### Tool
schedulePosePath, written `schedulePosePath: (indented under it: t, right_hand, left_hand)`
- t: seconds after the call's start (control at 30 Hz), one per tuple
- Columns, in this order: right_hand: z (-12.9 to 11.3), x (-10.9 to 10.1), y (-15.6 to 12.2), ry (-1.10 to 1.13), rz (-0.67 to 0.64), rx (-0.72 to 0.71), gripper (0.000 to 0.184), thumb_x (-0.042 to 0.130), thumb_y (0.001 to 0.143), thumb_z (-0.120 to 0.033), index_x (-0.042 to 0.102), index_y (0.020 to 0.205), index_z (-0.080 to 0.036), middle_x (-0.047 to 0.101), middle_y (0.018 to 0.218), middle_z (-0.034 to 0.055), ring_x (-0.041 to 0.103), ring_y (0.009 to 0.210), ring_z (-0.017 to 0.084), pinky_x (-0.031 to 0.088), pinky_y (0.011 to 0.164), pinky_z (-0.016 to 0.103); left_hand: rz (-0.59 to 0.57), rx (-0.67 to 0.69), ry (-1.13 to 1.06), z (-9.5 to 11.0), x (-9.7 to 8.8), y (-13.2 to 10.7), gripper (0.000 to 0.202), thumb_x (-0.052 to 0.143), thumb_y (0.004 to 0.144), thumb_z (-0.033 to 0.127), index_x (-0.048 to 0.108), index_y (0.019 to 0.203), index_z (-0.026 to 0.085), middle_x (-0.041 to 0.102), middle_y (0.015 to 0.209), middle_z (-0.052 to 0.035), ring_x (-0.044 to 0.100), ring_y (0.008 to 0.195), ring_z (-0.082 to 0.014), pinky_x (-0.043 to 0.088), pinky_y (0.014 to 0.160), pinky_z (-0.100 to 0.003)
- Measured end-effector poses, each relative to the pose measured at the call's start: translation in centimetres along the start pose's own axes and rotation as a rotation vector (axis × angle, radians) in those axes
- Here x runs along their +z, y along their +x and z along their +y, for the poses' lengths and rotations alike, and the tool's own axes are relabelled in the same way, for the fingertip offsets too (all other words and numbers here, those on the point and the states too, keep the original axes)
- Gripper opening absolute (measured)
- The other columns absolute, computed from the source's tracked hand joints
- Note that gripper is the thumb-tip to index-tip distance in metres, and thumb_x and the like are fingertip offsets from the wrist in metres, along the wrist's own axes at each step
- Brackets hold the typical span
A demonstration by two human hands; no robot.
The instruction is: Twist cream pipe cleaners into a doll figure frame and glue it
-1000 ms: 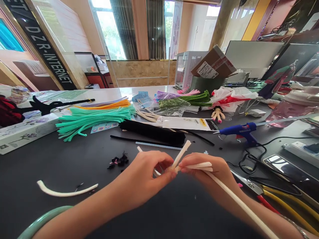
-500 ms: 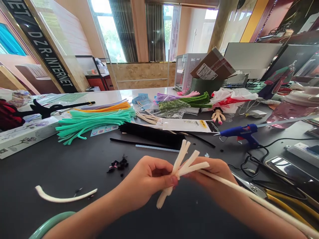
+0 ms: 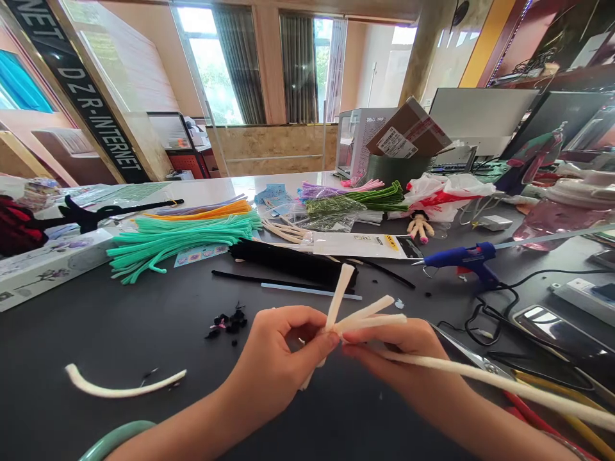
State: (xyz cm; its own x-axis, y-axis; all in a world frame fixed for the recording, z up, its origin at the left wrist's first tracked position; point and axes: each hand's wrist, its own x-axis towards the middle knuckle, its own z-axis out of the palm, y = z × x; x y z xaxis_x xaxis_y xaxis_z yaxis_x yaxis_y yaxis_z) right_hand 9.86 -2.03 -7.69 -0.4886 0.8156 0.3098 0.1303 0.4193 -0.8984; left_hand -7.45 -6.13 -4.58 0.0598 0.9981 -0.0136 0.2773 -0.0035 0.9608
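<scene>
My left hand and my right hand meet above the dark table, both pinching a white chenille pipe cleaner at a twisted joint. Narrow white loops fan out from that joint, one pointing up, others pointing right, and one mostly hidden behind my left hand. A long white stem runs from my right hand toward the right edge. A separate curved white pipe cleaner lies on the table to my left, and small black bits lie nearer my left hand. A jade bangle circles my left wrist.
Teal, orange and green pipe cleaners and a black bundle lie farther across the table. A blue glue gun with its cable sits to the right, and red-and-yellow-handled tools lie under the long stem.
My hands have drawn closer around the joint. The long white stem has swung up from the lower right toward level, and the lower loop has moved mostly behind my left hand.
</scene>
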Motion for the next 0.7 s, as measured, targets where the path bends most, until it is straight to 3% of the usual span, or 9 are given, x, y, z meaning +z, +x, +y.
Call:
schedulePosePath:
  t: [0.13,0.23,0.43,0.7]
  right_hand:
    - [0.0,0.2,0.0,-0.114,-0.07,0.0,0.012,0.065,0.075,-0.018,0.076,0.08,-0.02,0.075,0.076,0.0027,0.071,0.075,0.019,0.054,0.066,0.022]
    - [-0.2,0.4,-0.2,-0.183,-0.04,-0.008,0.014,0.063,0.074,-0.016,0.075,0.079,-0.019,0.075,0.073,0.0026,0.071,0.074,0.02,0.053,0.06,0.02]
    - [-0.2,0.6,-0.2,-0.306,-0.072,-0.088,0.016,0.058,0.074,-0.015,0.074,0.073,-0.017,0.073,0.067,0.0033,0.067,0.062,0.017,0.048,0.053,0.02]
    - [-0.1,0.0,-0.4,-0.477,-0.198,-0.067,0.013,0.06,0.076,-0.016,0.069,0.067,-0.017,0.063,0.053,-0.002,0.054,0.045,0.009,0.038,0.045,0.017]
  left_hand:
    - [0.107,0.117,0.23,0.0,0.1,-0.1,0.021,0.055,0.076,0.027,0.066,0.064,0.013,0.054,0.057,-0.0005,0.047,0.054,-0.0111,0.036,0.048,-0.021]
    - [0.154,0.189,0.369,-0.2,0.2,-0.1,0.021,0.052,0.076,0.022,0.066,0.062,0.014,0.054,0.054,0.0009,0.046,0.054,-0.0107,0.035,0.051,-0.021]
    - [0.153,0.22,0.489,-0.9,0.3,0.0,0.019,0.05,0.074,0.018,0.062,0.06,0.015,0.052,0.054,0.0022,0.044,0.052,-0.01,0.034,0.051,-0.021]
    - [0.106,0.229,0.642,-1.3,0.2,0.2,0.018,0.048,0.071,0.01,0.051,0.055,0.016,0.044,0.053,0.0046,0.04,0.051,-0.0082,0.029,0.05,-0.02]
